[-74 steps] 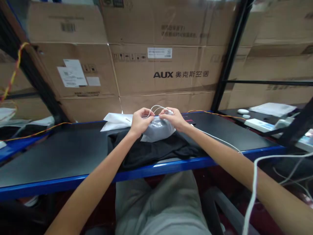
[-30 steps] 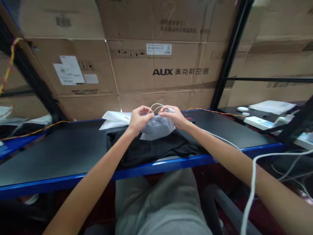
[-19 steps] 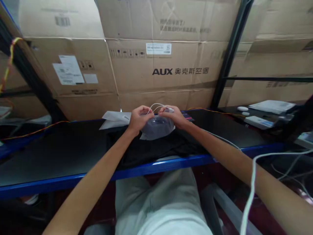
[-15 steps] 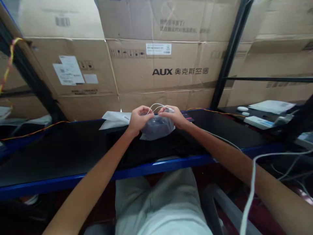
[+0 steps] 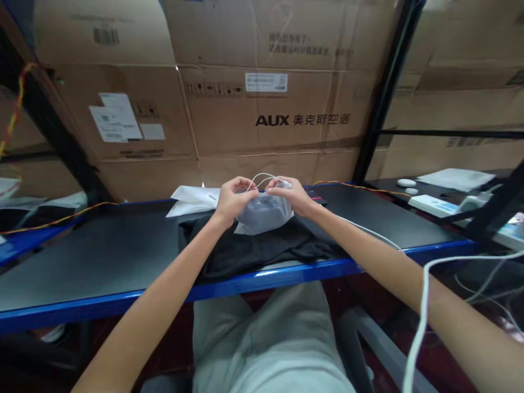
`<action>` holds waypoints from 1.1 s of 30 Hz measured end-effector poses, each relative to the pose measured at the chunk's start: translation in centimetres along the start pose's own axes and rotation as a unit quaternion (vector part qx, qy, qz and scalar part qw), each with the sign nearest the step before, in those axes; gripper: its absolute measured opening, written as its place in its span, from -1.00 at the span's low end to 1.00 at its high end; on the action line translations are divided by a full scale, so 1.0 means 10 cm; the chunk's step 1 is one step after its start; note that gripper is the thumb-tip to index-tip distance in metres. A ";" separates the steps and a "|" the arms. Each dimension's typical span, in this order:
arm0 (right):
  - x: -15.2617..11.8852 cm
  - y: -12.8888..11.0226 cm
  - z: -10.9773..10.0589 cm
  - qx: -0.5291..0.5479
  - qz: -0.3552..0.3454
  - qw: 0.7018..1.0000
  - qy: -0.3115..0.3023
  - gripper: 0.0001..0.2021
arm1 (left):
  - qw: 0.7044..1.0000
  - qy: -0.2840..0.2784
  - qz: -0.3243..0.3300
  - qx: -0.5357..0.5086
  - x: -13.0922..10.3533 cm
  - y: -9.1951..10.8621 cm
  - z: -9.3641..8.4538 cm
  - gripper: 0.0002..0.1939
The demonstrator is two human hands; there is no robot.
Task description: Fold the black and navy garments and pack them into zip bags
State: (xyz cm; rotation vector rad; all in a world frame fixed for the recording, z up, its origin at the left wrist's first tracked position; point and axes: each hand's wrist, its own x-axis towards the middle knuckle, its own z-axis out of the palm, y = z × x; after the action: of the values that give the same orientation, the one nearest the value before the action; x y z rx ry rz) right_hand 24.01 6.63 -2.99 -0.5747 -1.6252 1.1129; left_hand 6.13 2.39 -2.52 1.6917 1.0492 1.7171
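Between my hands is a translucent, frosted plastic bag (image 5: 264, 214) with something inside that I cannot make out. My left hand (image 5: 233, 199) pinches its upper left edge between thumb and fingers. At the upper right edge, my right hand (image 5: 291, 195) is closed on the bag in the same way. A thin white cord (image 5: 262, 174) arches in loops from one hand to the other above the bag's mouth. Under the bag lies a crumpled black cloth (image 5: 254, 254). A white bag or sheet (image 5: 194, 199) rests just left of my left hand.
The black table (image 5: 123, 240) has a blue front edge. Large cardboard boxes (image 5: 266, 131) stand behind it between dark metal posts. A white cable (image 5: 423, 305) hangs at the right, near my forearm. White devices (image 5: 434, 204) and papers (image 5: 456, 178) sit at far right.
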 end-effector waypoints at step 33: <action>0.08 0.01 -0.04 -0.003 -0.018 0.997 0.078 -0.75 | 1.000 0.015 0.001 -0.018 0.05 -0.02 -0.02 -0.86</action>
State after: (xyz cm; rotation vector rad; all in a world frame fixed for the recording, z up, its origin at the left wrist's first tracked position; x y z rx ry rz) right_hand 24.10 7.46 -2.71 -0.6193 -1.4992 1.0118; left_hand 5.82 2.83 -2.38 1.6507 1.0241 1.7572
